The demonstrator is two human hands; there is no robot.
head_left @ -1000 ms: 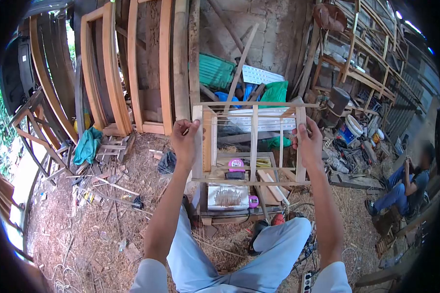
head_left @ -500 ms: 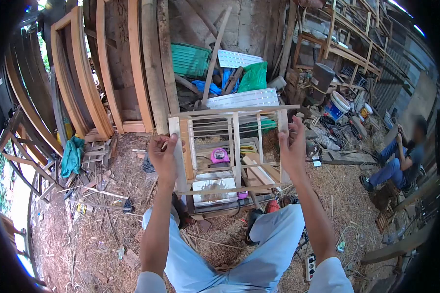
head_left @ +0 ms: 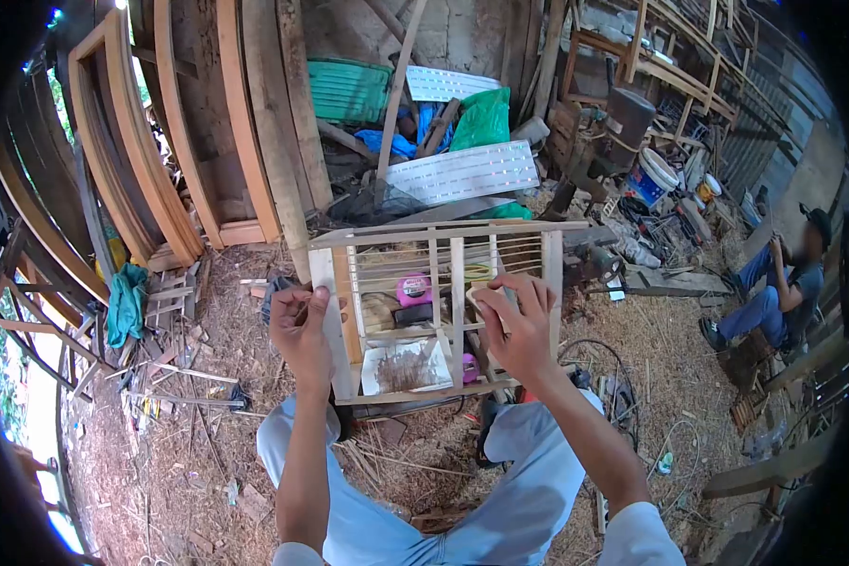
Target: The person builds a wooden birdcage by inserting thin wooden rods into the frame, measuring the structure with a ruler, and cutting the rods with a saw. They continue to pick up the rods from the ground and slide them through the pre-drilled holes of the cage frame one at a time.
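A small wooden frame with thin horizontal rods stands before me, tilted towards my body. Its left post is gripped by my left hand, thumb against the wood and fingers curled. Over the frame's right half, beside the middle post, is my right hand. Its thumb and fingers are pinched together around a small pale piece that I cannot make out. Through the rods show a pink tape measure and a white board with brown stains.
Wooden door frames lean at the left, near a green cloth. A green crate and white perforated panels lie by the wall. Buckets stand at the right, where a person sits. Shavings and wood scraps cover the floor.
My right hand has left the frame's right post and moved left to its middle, fingers now pinched. The frame sits slightly lower in view. My left hand keeps its hold.
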